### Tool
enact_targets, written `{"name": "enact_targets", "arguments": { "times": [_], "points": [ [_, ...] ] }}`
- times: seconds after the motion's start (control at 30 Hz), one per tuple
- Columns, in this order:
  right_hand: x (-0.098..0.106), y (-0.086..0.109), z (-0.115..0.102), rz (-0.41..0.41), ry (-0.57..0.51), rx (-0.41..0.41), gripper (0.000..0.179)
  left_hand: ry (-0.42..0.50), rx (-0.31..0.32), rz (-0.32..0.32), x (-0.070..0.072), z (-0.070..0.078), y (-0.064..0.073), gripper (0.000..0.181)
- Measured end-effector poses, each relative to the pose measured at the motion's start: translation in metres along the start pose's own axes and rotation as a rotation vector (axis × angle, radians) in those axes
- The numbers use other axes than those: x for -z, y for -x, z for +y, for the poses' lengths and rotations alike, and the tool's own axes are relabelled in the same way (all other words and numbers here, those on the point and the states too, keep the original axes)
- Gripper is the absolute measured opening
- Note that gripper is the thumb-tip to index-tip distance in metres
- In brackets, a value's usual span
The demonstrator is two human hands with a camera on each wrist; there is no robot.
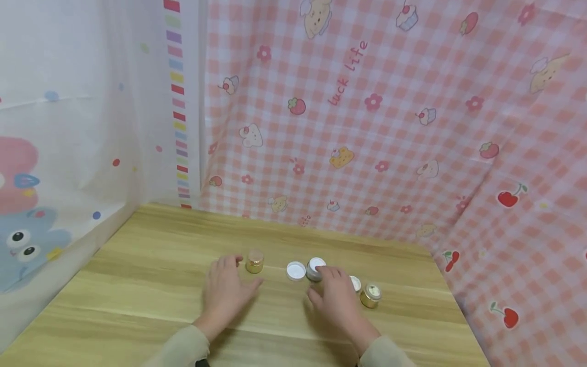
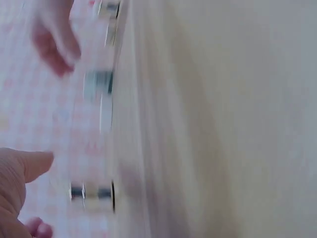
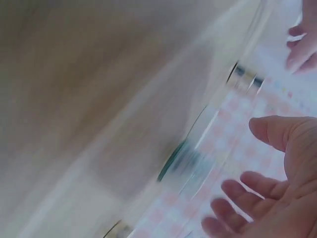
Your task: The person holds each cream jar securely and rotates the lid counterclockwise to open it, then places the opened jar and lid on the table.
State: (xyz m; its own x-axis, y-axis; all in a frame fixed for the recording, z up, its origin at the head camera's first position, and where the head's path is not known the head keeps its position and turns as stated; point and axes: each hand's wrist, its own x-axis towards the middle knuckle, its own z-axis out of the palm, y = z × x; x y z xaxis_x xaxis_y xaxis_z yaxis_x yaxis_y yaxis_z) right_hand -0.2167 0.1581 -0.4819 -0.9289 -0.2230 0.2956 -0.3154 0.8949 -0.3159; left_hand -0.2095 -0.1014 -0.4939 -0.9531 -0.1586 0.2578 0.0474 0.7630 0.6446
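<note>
My left hand is held with thumb and fingers spread just left of a small gold jar, which stands upright with its lid on. Nothing is in that hand. My right hand hovers with loosely bent, parted fingers at a silvery jar with a white top. In the right wrist view a gap shows between those fingers and the jar. A round white lid lies beside this jar. Right of the right hand is an uncovered gold jar with pale contents.
Another white lid lies partly behind the right hand, next to the uncovered gold jar. The wooden table meets a pink checked cloth at the back and right. A white printed cloth hangs on the left.
</note>
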Motion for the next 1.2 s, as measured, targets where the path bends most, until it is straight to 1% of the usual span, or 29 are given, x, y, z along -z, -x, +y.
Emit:
{"name": "enact_targets", "arguments": {
  "times": [0.03, 0.1, 0.2, 0.27, 0.33, 0.4, 0.53, 0.67, 0.73, 0.8, 0.87, 0.93, 1.0, 1.1, 1.2],
  "points": [
    [0.001, 0.002, -0.005, -0.03, -0.027, 0.012, 0.055, 0.001, 0.03, 0.003, 0.003, -0.004, -0.003, 0.08],
    [0.001, 0.004, -0.015, -0.084, -0.087, 0.036, 0.054, 0.001, 0.061, -0.031, 0.005, -0.009, -0.01, 0.088],
    [-0.003, 0.0, -0.033, -0.15, -0.139, 0.064, 0.05, -0.003, 0.088, -0.096, 0.001, -0.012, -0.02, 0.094],
    [-0.008, -0.006, -0.043, -0.17, -0.159, 0.088, 0.045, -0.013, 0.108, -0.121, -0.007, -0.014, -0.025, 0.092],
    [-0.014, -0.014, -0.051, -0.182, -0.17, 0.104, 0.041, -0.014, 0.126, -0.127, -0.015, -0.016, -0.031, 0.087],
    [-0.019, -0.021, -0.056, -0.186, -0.192, 0.101, 0.038, -0.007, 0.138, -0.13, -0.022, -0.016, -0.035, 0.081],
    [-0.025, -0.029, -0.06, -0.204, -0.231, 0.065, 0.038, 0.009, 0.148, -0.134, -0.027, -0.013, -0.041, 0.071],
    [-0.029, -0.034, -0.064, -0.237, -0.256, 0.034, 0.039, -0.014, 0.149, -0.109, -0.028, -0.012, -0.046, 0.065],
    [-0.031, -0.036, -0.066, -0.248, -0.264, 0.029, 0.039, -0.031, 0.138, -0.099, -0.029, -0.012, -0.048, 0.063],
    [-0.031, -0.037, -0.068, -0.244, -0.265, 0.04, 0.039, -0.044, 0.118, -0.094, -0.03, -0.013, -0.049, 0.062],
    [-0.032, -0.037, -0.069, -0.241, -0.275, 0.039, 0.04, -0.044, 0.095, -0.099, -0.031, -0.014, -0.048, 0.06],
    [-0.031, -0.037, -0.069, -0.239, -0.313, 0.023, 0.042, -0.032, 0.064, -0.107, -0.03, -0.013, -0.045, 0.057],
    [-0.029, -0.036, -0.067, -0.233, -0.362, -0.005, 0.045, -0.019, 0.016, -0.113, -0.028, -0.01, -0.041, 0.053],
    [-0.022, -0.034, -0.064, -0.219, -0.438, -0.029, 0.051, -0.007, -0.078, -0.12, -0.018, -0.003, -0.032, 0.049],
    [-0.013, -0.029, -0.061, -0.205, -0.479, -0.001, 0.056, -0.02, -0.173, -0.135, -0.007, 0.008, -0.019, 0.047]
  ]
}}
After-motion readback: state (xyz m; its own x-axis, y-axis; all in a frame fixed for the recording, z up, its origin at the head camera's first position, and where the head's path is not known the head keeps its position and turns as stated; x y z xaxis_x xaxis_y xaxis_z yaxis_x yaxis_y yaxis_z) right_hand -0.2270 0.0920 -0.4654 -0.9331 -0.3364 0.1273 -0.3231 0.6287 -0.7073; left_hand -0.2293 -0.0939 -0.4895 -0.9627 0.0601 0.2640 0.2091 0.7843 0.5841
